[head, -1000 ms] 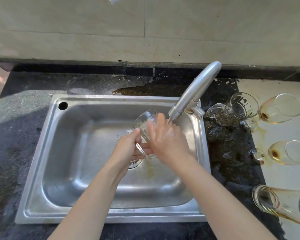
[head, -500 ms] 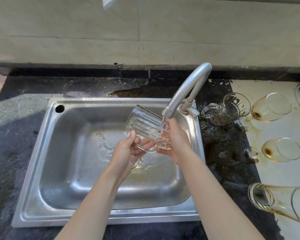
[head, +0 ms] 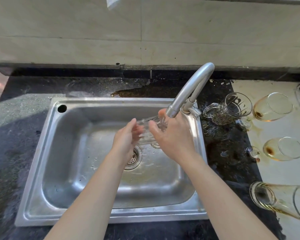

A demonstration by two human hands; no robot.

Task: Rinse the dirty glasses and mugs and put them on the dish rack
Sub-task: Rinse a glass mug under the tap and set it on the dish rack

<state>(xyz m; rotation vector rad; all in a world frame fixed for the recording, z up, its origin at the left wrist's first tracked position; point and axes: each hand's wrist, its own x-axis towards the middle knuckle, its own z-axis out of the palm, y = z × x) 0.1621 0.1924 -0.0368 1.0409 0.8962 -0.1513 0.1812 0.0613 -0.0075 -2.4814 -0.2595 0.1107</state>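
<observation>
A clear ribbed glass mug (head: 148, 135) is held between both hands over the steel sink (head: 73, 153), right under the tap spout (head: 189, 94), with water running onto it. My left hand (head: 126, 137) presses on its left side, fingers blurred. My right hand (head: 171, 135) cups its right side with thumb and fingers curled round it. Much of the mug is hidden by the hands. On the counter to the right lie a dirty glass mug (head: 227, 110), two stained wine glasses (head: 272, 107) (head: 282, 148) and a tall stained glass (head: 280, 200), all on their sides.
The drain strainer (head: 134, 158) sits at the sink's middle. Brown spills mark the pale board (head: 284, 174) and the dark wet counter (head: 229, 153). A tiled wall (head: 145, 32) stands behind. No dish rack is in view.
The mug has been turned between my hands, from tilted up to the left to lying lower between the palms. My left hand moved from its handle to its side.
</observation>
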